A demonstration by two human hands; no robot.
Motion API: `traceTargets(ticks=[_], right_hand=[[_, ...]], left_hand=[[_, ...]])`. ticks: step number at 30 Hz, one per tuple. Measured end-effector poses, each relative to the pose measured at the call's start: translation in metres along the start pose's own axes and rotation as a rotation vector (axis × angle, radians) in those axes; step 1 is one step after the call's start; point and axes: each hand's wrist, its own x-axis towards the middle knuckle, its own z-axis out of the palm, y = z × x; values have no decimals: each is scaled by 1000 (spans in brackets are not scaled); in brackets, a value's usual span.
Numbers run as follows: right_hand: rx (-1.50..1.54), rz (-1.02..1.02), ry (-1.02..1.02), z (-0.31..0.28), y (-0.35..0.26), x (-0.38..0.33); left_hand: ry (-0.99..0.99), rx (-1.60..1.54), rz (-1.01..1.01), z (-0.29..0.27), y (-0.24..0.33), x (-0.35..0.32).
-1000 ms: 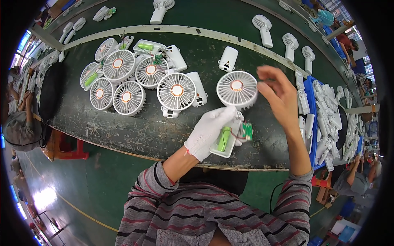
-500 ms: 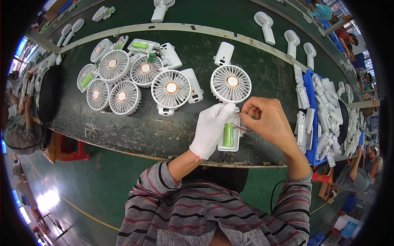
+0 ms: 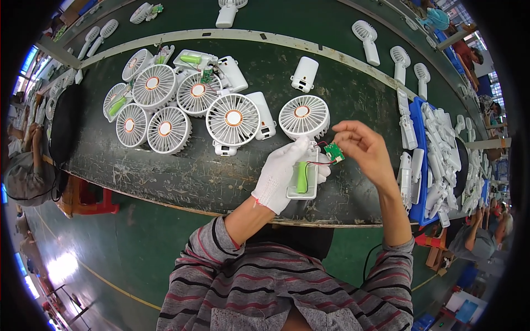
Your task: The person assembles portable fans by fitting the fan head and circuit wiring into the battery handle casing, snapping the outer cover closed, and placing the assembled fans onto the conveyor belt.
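Centrally: gloved left hand (image 3: 281, 174) grips open fan handle (image 3: 303, 179) with green battery (image 3: 302, 176) | bare right hand (image 3: 364, 146) pinches green circuit board (image 3: 334, 151) just above handle | step: board placement, apparently; next calls for careful seating | fan cluster (image 3: 182, 105) left of handle.

No packages, labels, signs or screens can be made out on the dark green worktable (image 3: 165, 176) or around it. Any markings on the small objects lying there are too small and blurred to tell.
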Motion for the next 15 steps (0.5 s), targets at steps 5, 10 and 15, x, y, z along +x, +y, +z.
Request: traceTargets(ticks=[5,10,15], right_hand=[[56,-342,-10,15,12,-6],[201,-59,-46,17,2,-7],[393,170,-94,11,3,-9]], left_hand=[[-54,-49,-37,3,-3,1],[-86,29,-78,8,-8,-1],[-30,49,-98,13,-13,-3]])
